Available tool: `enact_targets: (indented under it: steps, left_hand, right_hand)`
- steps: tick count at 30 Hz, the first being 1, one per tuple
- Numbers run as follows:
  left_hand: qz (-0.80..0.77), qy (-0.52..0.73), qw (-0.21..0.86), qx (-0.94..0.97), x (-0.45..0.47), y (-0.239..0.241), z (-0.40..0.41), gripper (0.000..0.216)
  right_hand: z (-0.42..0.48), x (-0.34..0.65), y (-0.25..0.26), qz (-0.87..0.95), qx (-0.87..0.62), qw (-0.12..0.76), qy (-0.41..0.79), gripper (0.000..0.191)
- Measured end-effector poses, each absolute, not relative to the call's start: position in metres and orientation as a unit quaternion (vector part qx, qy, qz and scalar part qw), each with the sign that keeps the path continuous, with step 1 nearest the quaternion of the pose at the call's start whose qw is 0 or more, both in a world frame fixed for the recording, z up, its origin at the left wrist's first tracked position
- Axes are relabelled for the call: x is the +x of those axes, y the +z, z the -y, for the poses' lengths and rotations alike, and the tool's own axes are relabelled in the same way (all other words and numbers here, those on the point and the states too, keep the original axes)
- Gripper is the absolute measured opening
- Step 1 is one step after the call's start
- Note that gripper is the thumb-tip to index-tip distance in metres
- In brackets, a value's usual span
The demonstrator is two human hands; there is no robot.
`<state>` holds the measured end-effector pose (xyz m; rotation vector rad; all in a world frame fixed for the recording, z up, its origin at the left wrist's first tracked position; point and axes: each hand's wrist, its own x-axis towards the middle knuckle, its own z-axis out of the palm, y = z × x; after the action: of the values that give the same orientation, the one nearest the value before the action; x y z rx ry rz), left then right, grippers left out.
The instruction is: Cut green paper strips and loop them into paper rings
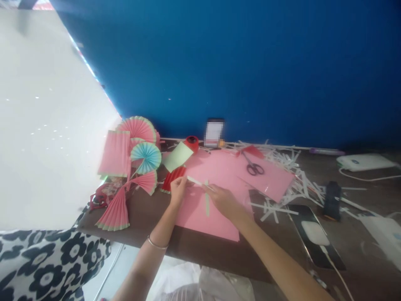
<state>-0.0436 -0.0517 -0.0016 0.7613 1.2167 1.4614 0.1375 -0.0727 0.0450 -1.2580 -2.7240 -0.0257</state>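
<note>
Between my two hands a narrow pale strip (pixel 194 180) is stretched above the pink paper (pixel 200 217). My left hand (pixel 178 189) is closed on its left end, and my right hand (pixel 224 200) pinches the other end. What the strip is made of I cannot tell for sure; it looks like paper. A light green strip (pixel 207 202) lies on the pink paper beside my right fingers. Just behind my left hand sits a red pleated paper (pixel 173 177), and a pale green sheet (pixel 178 156) lies beyond it.
Folded pink fans (pixel 114 211) and a blue fan (pixel 146 157) stand at the left. Scissors (pixel 255 169) lie on pink sheets, near a red tape roll (pixel 191 143). Paper scraps (pixel 297 184), a phone (pixel 313 234) and a white device (pixel 365 161) occupy the right. A blue wall (pixel 234 62) bounds the back.
</note>
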Motion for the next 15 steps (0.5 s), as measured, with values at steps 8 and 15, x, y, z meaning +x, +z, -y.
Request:
enact_targets:
  steps: [8, 15]
  left_hand:
    - [-0.455, 0.621, 0.583, 0.258, -0.037, 0.002, 0.053, 0.042]
    - [-0.438, 0.570, 0.636, 0.281, -0.022, 0.004, 0.060, 0.050]
  right_hand:
    - [0.073, 0.137, 0.044, 0.901, -0.414, 0.129, 0.017, 0.049]
    - [0.077, 0.136, 0.050, 0.900, -0.410, 0.134, 0.058, 0.057]
